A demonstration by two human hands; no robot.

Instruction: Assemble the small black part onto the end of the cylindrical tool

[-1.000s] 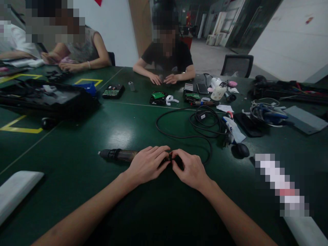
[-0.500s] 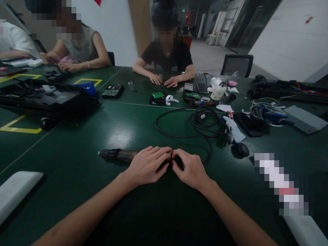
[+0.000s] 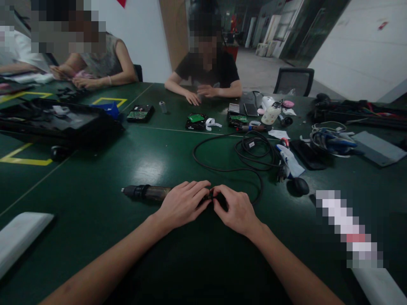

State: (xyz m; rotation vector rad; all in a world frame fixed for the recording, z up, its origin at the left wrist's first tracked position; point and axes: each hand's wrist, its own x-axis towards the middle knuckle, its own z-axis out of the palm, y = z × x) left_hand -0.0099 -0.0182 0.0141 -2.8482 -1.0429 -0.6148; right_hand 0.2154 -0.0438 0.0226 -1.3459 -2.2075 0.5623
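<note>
An electric screwdriver lies on the green table with its black nose and bit toward the left. My left hand is wrapped over its rear half, hiding that part of the body. Right at its tail end, my right hand pinches the end of a black cable between thumb and fingers, with the fingertips of both hands almost touching. The small plug there is mostly covered, so I cannot tell whether it is seated. From my right hand the cable curves away into a loose coil.
Beyond the coil are a second screwdriver, circuard-bearing drives, a cup and a phone. A computer mouse is at the right. A black open case stands at the left. Co-workers sit across the table.
My hands stay nearly in place; the left fingers have shifted slightly at the screwdriver's tail. Across the table, a co-worker has raised one hand off the surface.
</note>
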